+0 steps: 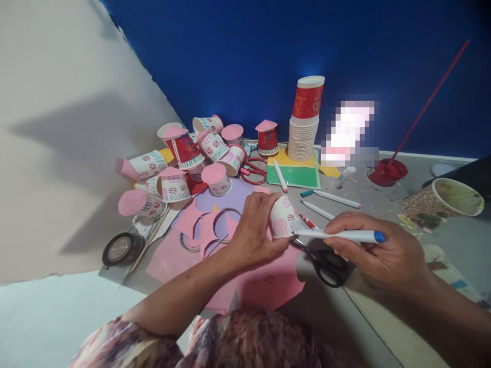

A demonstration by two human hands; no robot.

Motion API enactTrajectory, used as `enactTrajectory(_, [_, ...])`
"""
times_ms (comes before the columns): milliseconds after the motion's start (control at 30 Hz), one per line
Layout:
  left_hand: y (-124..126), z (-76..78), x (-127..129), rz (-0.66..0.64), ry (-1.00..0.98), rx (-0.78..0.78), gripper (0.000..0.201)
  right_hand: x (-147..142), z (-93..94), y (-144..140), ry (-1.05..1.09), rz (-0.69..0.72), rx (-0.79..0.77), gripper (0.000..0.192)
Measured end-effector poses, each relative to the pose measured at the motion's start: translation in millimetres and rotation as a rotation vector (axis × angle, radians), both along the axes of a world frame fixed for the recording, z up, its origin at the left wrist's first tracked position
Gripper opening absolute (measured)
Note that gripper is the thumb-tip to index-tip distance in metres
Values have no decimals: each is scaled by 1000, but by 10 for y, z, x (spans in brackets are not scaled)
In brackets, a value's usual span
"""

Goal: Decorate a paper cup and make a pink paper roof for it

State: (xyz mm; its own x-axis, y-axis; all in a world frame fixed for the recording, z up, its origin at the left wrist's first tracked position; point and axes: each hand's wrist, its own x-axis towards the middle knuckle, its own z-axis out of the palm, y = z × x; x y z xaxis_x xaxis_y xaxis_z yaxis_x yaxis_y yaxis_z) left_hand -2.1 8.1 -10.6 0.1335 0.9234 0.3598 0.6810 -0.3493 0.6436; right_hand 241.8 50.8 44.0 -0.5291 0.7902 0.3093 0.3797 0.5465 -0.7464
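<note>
- Head view: the left hand (255, 230) curls around a small decorated paper cup (284, 217), fingers and thumb pinching its side; the cup lies tipped, its long axis running from about 4 o'clock up to 10 o'clock, the narrow closed base towards 10 o'clock.
- The right hand (378, 255) pinches a white marker (337, 235) with a blue cap end; the marker lies nearly level, long axis 3 to 9 o'clock, its tip at 9 o'clock touching the cup's lower wall, the blue end at 3 o'clock.
- The cup sits near the picture's centre, above pink paper sheets (264, 289) on the bench (387, 202).
- Black-handled scissors (328, 266) lie just under the right hand.
- At 10 o'clock from the cup lies a heap of finished cups with pink tops (184, 163).
- At 12 o'clock stands a stack of plain cups (305, 128), a red one on top.
- A tape roll (121, 249) lies well apart at 9 o'clock.
</note>
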Motion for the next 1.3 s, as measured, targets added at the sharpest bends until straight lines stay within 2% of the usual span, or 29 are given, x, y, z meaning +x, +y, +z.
enactTrajectory(333, [-2,23,25,26,-14,36,79,93,-64,29,60,-37,-10,2])
enactTrajectory(667, [1,27,27,20,-8,39,80,63,-61,35,25,-29,-26,4])
enactTrajectory(967, [4,48,31,3,-55,71,76,109,-31,63,40,-122,37,5])
enactTrajectory(1200, [12,38,37,-8,-75,89,78,75,-34,61,39,-59,9,5])
enactTrajectory(1300, [14,37,38,-6,-88,84,76,88,-27,66,27,-84,21,7])
